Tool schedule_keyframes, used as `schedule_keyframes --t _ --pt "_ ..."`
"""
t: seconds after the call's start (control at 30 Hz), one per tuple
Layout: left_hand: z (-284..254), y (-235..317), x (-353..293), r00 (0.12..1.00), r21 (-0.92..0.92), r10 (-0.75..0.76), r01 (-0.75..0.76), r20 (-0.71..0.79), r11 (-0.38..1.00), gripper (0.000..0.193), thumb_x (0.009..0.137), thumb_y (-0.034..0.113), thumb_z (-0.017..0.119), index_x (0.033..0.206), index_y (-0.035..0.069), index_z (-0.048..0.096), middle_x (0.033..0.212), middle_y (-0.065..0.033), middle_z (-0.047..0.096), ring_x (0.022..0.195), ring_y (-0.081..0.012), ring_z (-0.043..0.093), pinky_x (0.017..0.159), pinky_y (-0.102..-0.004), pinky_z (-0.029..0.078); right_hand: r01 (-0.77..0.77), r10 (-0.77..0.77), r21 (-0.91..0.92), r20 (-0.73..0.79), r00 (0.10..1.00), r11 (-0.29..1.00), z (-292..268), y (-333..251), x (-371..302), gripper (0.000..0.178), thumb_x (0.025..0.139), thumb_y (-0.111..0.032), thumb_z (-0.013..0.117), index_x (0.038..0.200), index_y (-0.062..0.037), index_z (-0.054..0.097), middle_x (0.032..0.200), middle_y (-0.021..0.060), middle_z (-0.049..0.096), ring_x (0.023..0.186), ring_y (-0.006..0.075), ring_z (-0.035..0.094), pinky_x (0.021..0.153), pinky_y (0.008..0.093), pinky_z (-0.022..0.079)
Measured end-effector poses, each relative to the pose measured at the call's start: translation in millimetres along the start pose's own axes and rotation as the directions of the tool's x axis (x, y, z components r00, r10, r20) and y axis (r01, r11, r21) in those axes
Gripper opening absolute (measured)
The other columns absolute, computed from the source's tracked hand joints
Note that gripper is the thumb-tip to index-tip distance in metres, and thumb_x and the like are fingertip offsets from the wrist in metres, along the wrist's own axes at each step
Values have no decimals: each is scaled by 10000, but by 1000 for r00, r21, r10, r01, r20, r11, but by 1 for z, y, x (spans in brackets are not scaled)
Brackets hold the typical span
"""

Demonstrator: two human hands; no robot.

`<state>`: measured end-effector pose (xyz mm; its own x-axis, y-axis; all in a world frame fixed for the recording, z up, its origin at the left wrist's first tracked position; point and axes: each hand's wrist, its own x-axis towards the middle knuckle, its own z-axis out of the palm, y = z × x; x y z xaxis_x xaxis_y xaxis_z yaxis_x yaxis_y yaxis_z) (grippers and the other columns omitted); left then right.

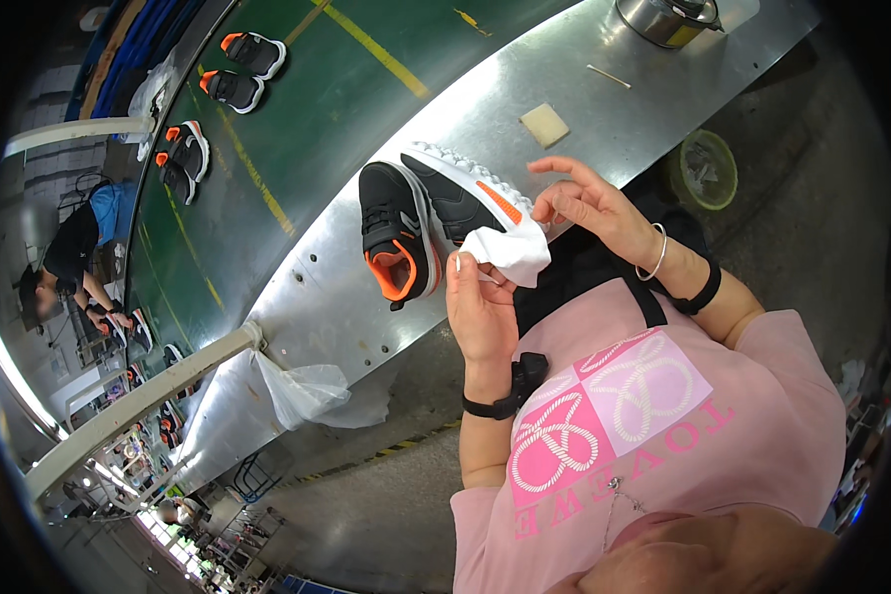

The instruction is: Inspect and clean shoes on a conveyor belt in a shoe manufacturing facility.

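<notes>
A pair of black sneakers with white soles and orange trim sits on the metal table edge before me. The left sneaker (391, 223) stands upright, its orange lining showing. Its mate, the right sneaker (450, 198), is tipped on its side with the sole turned away to the right. My left hand (482, 309) pinches a white cloth (513, 251), which covers the heel end of the tipped sneaker. Close to that heel is my right hand (596, 210), index finger stretched out and other fingers bent; whether its fingertips touch the sneaker or cloth I cannot tell.
A beige sponge block (544, 125), a cotton swab (609, 76) and a metal pot (668, 22) lie along the table (475, 109). Beyond runs a green conveyor belt (337, 109) carrying more sneakers (252, 55). A co-worker (74, 233) handles shoes at left. A yellowish bin (706, 170) stands right.
</notes>
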<state>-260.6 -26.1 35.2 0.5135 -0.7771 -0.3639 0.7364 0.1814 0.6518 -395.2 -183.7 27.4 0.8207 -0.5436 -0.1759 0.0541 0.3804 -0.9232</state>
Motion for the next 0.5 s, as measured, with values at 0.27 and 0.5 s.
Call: schedule_keyframes --t 0.27,0.5 --pt "1 2 1 1000 10 -13 13 -12 1000 238 1065 234 434 1192 34 456 1161 -126 599 1060 -229 651 918 -408 545 -58 56 6 162 985 998 11 4 -6 522 999 -224 605 1468 -117 401 968 9 652 920 89 592 905 280 481" --pt "-3 -3 -1 999 129 37 -37 2 991 265 990 102 583 1222 40 473 1159 -130 623 1051 -219 648 919 -398 547 68 -37 -242 129 991 968 18 8 -6 452 898 -125 719 1328 -104 581 978 16 656 904 91 596 828 274 500"
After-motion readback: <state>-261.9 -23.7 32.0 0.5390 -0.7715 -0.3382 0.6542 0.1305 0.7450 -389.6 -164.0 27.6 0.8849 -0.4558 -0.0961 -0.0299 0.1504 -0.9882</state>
